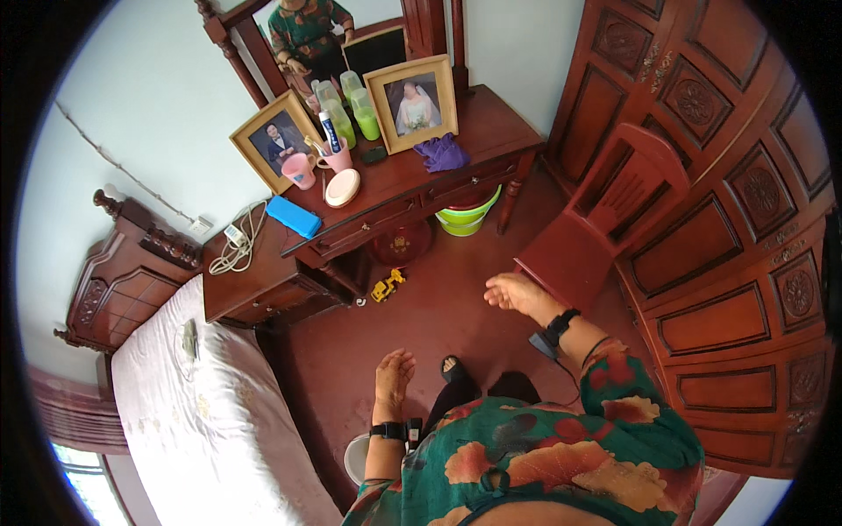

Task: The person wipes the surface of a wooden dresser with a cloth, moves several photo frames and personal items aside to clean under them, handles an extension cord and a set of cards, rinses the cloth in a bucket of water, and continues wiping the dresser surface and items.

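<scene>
Left hand (395, 377) and right hand (513, 294): open, empty, above the floor (324, 364).
I see the right one by the chair (574, 254) on the right, touching or not I cannot tell; the left one is nearer, beside the bed (210, 421). The far tabletop (386, 180) holds 2 framed photos (410, 105), a blue case (295, 216) and a purple cloth (441, 153).

No legible text, no readable signs
</scene>
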The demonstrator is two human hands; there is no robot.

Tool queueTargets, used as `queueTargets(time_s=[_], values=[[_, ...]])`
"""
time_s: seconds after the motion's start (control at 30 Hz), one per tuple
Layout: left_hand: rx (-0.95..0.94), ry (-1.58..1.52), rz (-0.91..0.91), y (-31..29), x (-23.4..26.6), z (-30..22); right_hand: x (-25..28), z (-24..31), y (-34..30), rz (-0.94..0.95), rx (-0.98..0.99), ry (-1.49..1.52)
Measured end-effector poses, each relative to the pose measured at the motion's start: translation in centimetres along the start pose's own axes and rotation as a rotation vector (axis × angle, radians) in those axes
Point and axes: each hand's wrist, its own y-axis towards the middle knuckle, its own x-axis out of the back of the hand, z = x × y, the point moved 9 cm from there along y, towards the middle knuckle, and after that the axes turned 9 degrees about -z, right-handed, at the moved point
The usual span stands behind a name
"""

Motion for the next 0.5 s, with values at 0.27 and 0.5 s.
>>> queueTargets(time_s=[0.27, 0.5], values=[[-0.017, -0.095, -0.196, 1.5, 1.8, -1.4, -2.6, 14.0, 11.8, -0.064, 0.276, -0.428], [-0.167, -0.278, -0.461, -3.9, 12.9, 6.9, -3.9, 29.8, 22.0, -0.592, 0.948, -1.103]])
